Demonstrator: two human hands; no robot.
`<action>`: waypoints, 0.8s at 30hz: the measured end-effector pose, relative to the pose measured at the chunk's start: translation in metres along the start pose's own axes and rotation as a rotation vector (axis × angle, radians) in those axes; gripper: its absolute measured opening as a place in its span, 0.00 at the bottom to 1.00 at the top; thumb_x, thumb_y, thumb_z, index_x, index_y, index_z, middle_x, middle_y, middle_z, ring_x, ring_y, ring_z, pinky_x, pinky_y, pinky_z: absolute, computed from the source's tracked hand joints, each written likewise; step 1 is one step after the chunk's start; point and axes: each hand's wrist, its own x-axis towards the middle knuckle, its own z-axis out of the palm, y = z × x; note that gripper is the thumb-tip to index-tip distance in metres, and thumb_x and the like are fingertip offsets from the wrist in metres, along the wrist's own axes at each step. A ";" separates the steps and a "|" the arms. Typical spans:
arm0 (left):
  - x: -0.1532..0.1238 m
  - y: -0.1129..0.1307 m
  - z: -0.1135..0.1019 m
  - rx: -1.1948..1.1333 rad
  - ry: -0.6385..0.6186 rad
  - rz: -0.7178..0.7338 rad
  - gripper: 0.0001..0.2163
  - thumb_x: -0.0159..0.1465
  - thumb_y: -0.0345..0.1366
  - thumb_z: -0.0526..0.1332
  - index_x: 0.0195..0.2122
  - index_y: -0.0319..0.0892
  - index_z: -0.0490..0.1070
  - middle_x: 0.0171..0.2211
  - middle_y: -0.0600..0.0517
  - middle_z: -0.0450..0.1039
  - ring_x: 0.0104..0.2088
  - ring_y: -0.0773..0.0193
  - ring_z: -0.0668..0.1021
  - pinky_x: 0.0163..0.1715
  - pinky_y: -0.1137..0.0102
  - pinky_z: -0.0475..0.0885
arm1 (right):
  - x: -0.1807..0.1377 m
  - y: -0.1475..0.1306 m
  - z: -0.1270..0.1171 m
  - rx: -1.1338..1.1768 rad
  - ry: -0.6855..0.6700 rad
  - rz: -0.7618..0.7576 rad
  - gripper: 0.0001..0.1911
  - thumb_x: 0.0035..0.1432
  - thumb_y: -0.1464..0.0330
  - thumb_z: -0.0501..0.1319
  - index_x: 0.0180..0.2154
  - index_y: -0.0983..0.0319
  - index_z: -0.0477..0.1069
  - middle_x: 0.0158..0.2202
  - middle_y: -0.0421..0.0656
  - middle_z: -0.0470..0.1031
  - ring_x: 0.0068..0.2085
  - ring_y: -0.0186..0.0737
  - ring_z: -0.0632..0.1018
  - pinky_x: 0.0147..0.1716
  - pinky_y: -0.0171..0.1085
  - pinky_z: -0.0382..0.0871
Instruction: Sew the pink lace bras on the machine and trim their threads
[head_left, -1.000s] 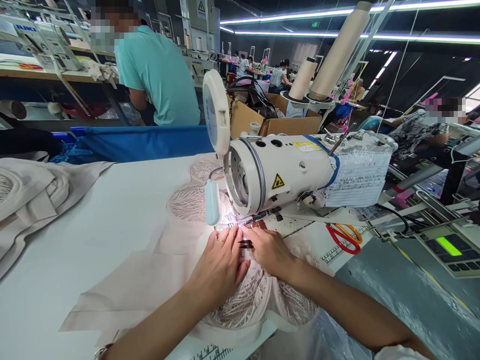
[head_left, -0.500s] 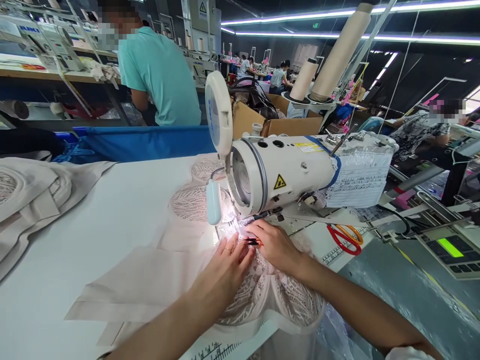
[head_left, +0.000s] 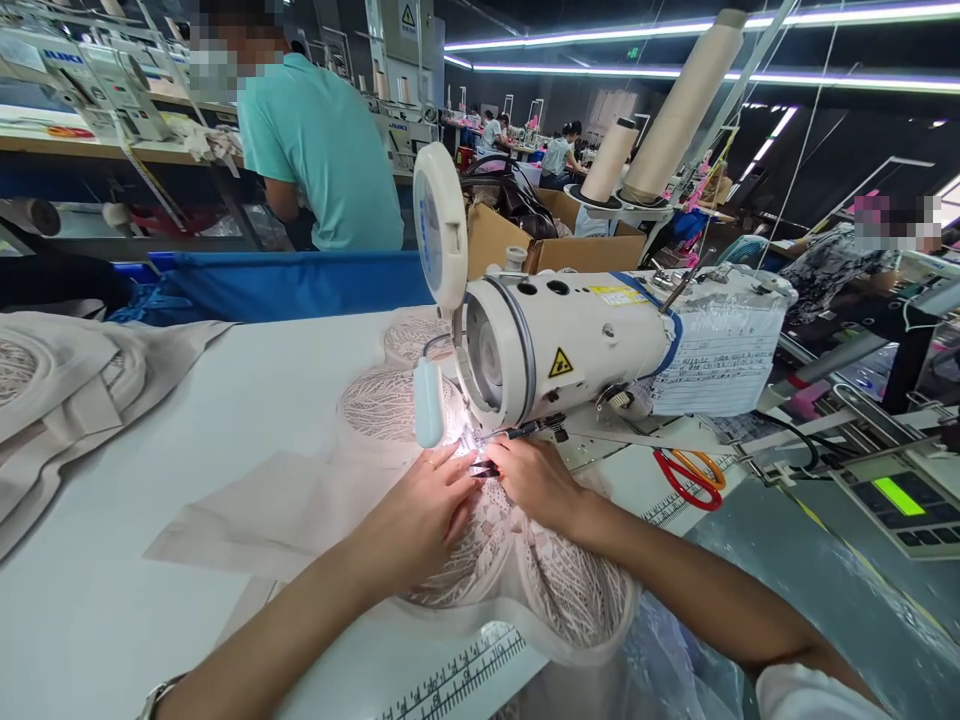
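Observation:
A white sewing machine [head_left: 570,340] stands on the white table [head_left: 225,400], its lamp lighting the needle area. Beige lace fabric [head_left: 525,580] lies under the needle and hangs over the table's front edge. My left hand [head_left: 420,515] lies flat on the lace just left of the needle, fingers stretched out. My right hand [head_left: 536,480] is closed in a pinch on small black thread snips [head_left: 484,468] right beside the presser foot. Both hands nearly touch each other.
Red and orange scissors [head_left: 690,475] lie right of the machine. A beige fabric pile [head_left: 67,390] sits at the far left. Thread cones [head_left: 660,120] rise behind the machine, beside a cardboard box [head_left: 555,245]. A person in a teal shirt [head_left: 322,150] works beyond the blue bin [head_left: 285,285]. A control panel [head_left: 900,495] is at right.
Both hands have slid forward toward the needle, pushing the lace along. The snips in my right hand now sit closer to the presser foot.

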 end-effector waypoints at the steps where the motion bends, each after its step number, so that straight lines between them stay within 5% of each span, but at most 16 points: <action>1: 0.000 0.003 -0.002 0.013 -0.011 -0.015 0.11 0.70 0.33 0.53 0.45 0.40 0.75 0.51 0.42 0.75 0.54 0.47 0.73 0.52 0.50 0.72 | -0.003 0.000 -0.003 0.007 0.005 0.019 0.09 0.62 0.77 0.56 0.36 0.61 0.73 0.36 0.43 0.77 0.36 0.41 0.76 0.30 0.38 0.60; 4: -0.001 0.010 0.003 0.140 0.017 0.002 0.14 0.68 0.39 0.58 0.48 0.34 0.73 0.53 0.36 0.72 0.57 0.40 0.70 0.54 0.46 0.70 | -0.022 -0.003 -0.012 0.045 0.046 0.087 0.08 0.62 0.76 0.59 0.39 0.59 0.74 0.41 0.42 0.76 0.39 0.41 0.76 0.32 0.37 0.61; 7: -0.002 0.016 0.014 0.261 0.033 0.105 0.11 0.68 0.31 0.55 0.45 0.34 0.74 0.49 0.37 0.74 0.52 0.45 0.74 0.49 0.52 0.73 | -0.050 -0.007 -0.013 0.090 0.078 0.130 0.04 0.63 0.70 0.62 0.41 0.60 0.72 0.41 0.42 0.73 0.37 0.40 0.75 0.31 0.36 0.61; 10: -0.004 0.019 0.017 0.289 -0.004 0.175 0.11 0.68 0.28 0.53 0.46 0.36 0.73 0.47 0.41 0.76 0.46 0.50 0.76 0.44 0.57 0.74 | -0.071 -0.008 0.000 0.067 0.112 0.127 0.06 0.63 0.65 0.63 0.37 0.61 0.71 0.39 0.43 0.72 0.33 0.38 0.74 0.28 0.36 0.59; 15: -0.008 0.015 0.022 0.211 0.015 0.097 0.14 0.67 0.37 0.60 0.49 0.34 0.72 0.51 0.40 0.74 0.53 0.45 0.73 0.51 0.53 0.72 | -0.068 0.006 0.016 0.038 0.168 -0.005 0.11 0.63 0.65 0.60 0.28 0.61 0.69 0.28 0.42 0.75 0.28 0.39 0.74 0.28 0.37 0.57; 17: -0.009 0.011 0.026 0.199 0.085 0.140 0.10 0.69 0.33 0.57 0.47 0.33 0.73 0.50 0.40 0.76 0.52 0.48 0.74 0.54 0.54 0.70 | -0.060 0.015 0.011 0.067 0.095 0.027 0.04 0.61 0.67 0.60 0.35 0.62 0.72 0.28 0.42 0.77 0.29 0.40 0.77 0.29 0.36 0.58; 21: -0.005 0.010 0.019 0.105 0.113 0.175 0.12 0.72 0.33 0.52 0.49 0.34 0.72 0.46 0.43 0.78 0.48 0.52 0.77 0.54 0.56 0.71 | -0.046 0.025 -0.005 0.143 -0.095 0.019 0.28 0.54 0.73 0.60 0.57 0.56 0.68 0.36 0.38 0.83 0.36 0.42 0.81 0.31 0.35 0.61; 24: -0.002 0.011 0.009 0.072 0.098 0.184 0.13 0.72 0.34 0.51 0.48 0.35 0.73 0.43 0.44 0.78 0.47 0.52 0.77 0.50 0.56 0.73 | -0.038 0.025 -0.013 0.092 -0.172 -0.014 0.31 0.56 0.70 0.60 0.62 0.50 0.65 0.37 0.39 0.84 0.38 0.45 0.82 0.32 0.36 0.61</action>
